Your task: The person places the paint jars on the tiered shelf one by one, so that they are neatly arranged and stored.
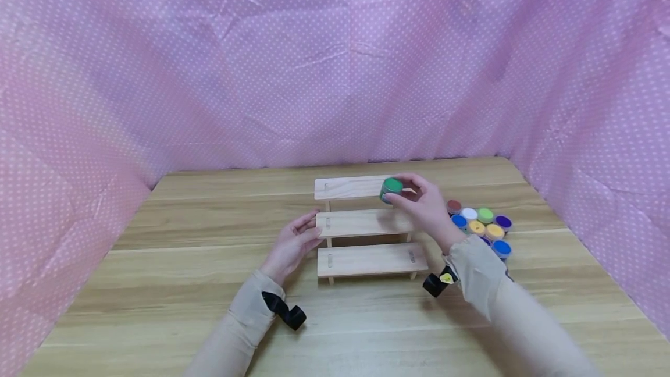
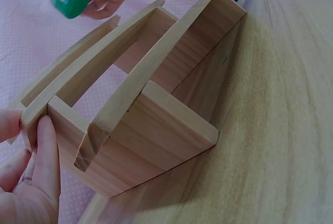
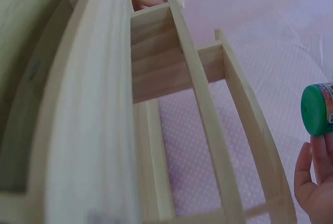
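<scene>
A three-step wooden display stand [image 1: 371, 259] stands on the table. My left hand [image 1: 293, 243] grips the left end of its middle step, the thumb on top and fingers at the end and below, as the left wrist view shows [image 2: 32, 187]. My right hand [image 1: 428, 209] holds a small paint jar [image 1: 391, 186] with a green lid between thumb and fingers, above the right part of the top step. In the right wrist view the green jar [image 3: 315, 110] is held apart from the stand.
Several small jars with coloured lids, among them a white-lidded jar [image 1: 469, 214] and a blue-lidded jar [image 1: 501, 248], sit grouped to the right of the stand. The wood-grain table [image 1: 209, 226] backs onto a pink dotted cloth [image 1: 314, 74].
</scene>
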